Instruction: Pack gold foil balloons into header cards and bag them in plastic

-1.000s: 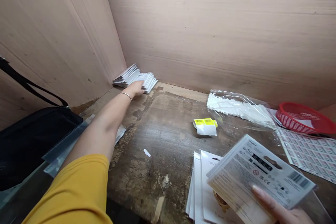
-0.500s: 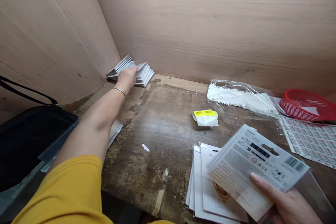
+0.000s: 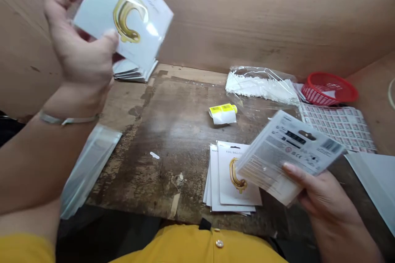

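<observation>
My left hand is raised at the upper left and grips a white foil-balloon packet showing a gold letter. Behind it, a pile of the same packets lies in the far left corner of the worn wooden table. My right hand holds a stack of packets back side up, with barcodes showing. Just left of that hand, a small pile of packets lies face up at the table's near edge.
A yellow label roll lies mid-table. A clear bag of white pieces, a red basket and a sheet of stickers sit at the back right. Clear sleeves lie at the left edge. Plywood walls enclose the table.
My left hand has come back from the far corner pile, lifting one packet up near the camera. The view has swung right. My right hand still holds its stack.
</observation>
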Motion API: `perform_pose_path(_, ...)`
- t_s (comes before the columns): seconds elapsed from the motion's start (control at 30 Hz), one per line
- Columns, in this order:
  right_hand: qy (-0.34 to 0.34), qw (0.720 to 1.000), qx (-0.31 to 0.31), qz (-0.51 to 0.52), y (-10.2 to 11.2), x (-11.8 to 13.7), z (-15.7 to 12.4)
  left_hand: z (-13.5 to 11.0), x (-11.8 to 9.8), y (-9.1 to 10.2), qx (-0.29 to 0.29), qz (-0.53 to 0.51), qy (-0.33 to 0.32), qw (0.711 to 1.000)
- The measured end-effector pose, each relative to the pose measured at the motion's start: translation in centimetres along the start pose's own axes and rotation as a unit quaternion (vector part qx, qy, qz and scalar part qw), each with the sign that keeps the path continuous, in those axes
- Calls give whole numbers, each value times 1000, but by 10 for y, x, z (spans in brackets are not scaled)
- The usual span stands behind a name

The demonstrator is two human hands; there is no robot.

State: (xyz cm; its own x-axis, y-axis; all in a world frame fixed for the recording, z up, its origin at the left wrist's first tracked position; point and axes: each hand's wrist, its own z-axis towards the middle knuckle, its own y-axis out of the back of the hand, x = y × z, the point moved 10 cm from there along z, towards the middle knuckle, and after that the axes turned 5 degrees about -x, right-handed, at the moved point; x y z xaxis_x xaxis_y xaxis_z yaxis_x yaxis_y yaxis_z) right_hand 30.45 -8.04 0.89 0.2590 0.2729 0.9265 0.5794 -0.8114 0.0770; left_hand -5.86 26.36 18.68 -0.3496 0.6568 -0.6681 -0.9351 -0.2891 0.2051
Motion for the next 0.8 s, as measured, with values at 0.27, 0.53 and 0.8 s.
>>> perform_pose_path(0.27,-73,964,250,-54,-67,-51,-28,-255,-6,-39,93,-314,563,759)
perform_pose_path(0.53,30,965,241,-100,-74,-37,-16,-342,-46,-82,440,-147,471,750)
perform_pose_path(0.8,85,963,237,-99,-78,-48,-9,-312,-62,-84,447,96,188,869)
